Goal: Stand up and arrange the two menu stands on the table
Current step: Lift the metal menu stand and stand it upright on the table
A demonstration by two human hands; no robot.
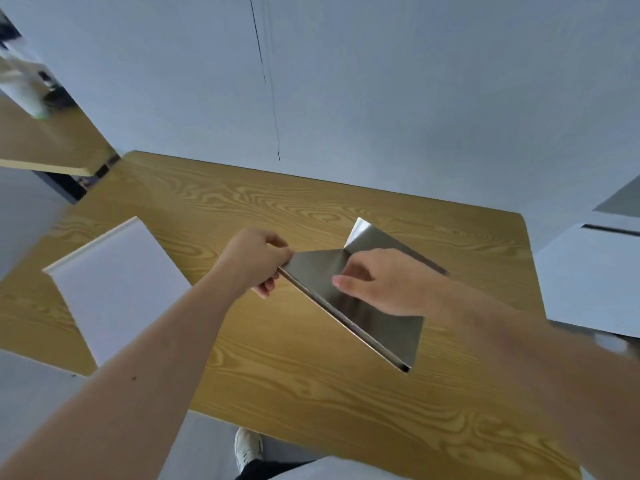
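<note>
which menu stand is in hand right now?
The grey metallic menu stand, gripped by left hand and right hand. The white menu stand sits untouched at table left.

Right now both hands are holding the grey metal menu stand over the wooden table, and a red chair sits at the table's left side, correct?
Not quite: the head view shows the chair at the left side is white, not red. The rest holds: the left hand and the right hand both grip the grey metal menu stand over the wooden table.
</note>
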